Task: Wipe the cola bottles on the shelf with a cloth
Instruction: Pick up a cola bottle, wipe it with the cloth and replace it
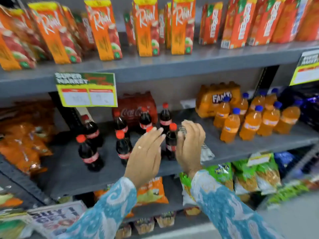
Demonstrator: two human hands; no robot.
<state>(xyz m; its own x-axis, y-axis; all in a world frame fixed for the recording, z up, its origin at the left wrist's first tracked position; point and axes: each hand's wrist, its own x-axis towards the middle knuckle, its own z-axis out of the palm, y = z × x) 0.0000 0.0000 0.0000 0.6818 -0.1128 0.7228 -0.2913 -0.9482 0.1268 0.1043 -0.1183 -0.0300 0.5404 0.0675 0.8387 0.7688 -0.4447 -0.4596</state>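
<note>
Bottle [170, 144] stands upright between my hands: right hand [189, 144] presses the cloth [205, 152] against it, left hand [146, 152] open beside.

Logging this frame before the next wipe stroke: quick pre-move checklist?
1. Cloth in right hand: ok, bunched in the fingers.
2. Target bottle upright: ok.
3. Left hand steadying that bottle: cannot tell, it hides the contact.
4. Neighbour bottle upright: ok.
5. Shelf room in front of the bottle: ok.
</note>
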